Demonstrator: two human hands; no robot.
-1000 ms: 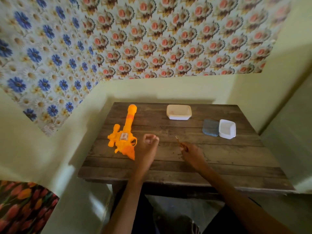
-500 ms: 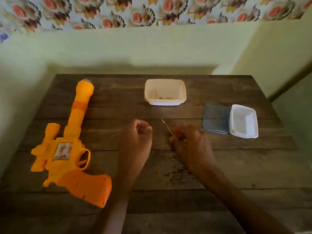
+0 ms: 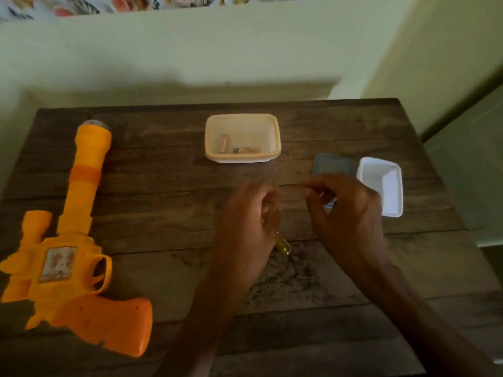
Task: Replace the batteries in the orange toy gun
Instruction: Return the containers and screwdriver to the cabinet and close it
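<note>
Table (image 3: 163, 202): dark plank top filling the middle and lower frame, pushed against a pale green wall; everything for the job lies within arm's reach of the person.
Orange toy gun (image 3: 73, 257): flat on its side along the left edge of the frame, barrel toward the upper left, grip toward the lower left; neither hand touches it; no opened battery compartment shows on the visible side; probably parked there until the tool is ready.
Right hand (image 3: 345, 213): right of centre, fingers curled with thumb and forefinger drawn close at their tips, as if pinching something very small; too blurred to tell whether anything is held; it partly covers the blue lid.
Left hand (image 3: 247, 221): centre of the frame, closed in a loose fist round a small screwdriver (image 3: 283, 244); only its yellowish handle end shows, poking out below the fist toward the lower right; the tool seems to be getting readied for the gun's battery cover.
Cream tub (image 3: 242, 159): upper centre, open, with two or three small batteries (image 3: 246, 150) lying in the bottom; whether fresh or spent, I cannot tell.
White tub (image 3: 392, 210): right of centre, open and apparently bare inside; likely meant for screws or removed cells.
Blue lid (image 3: 333, 165): flat on the wood, touching the white tub's left side; set aside.
</note>
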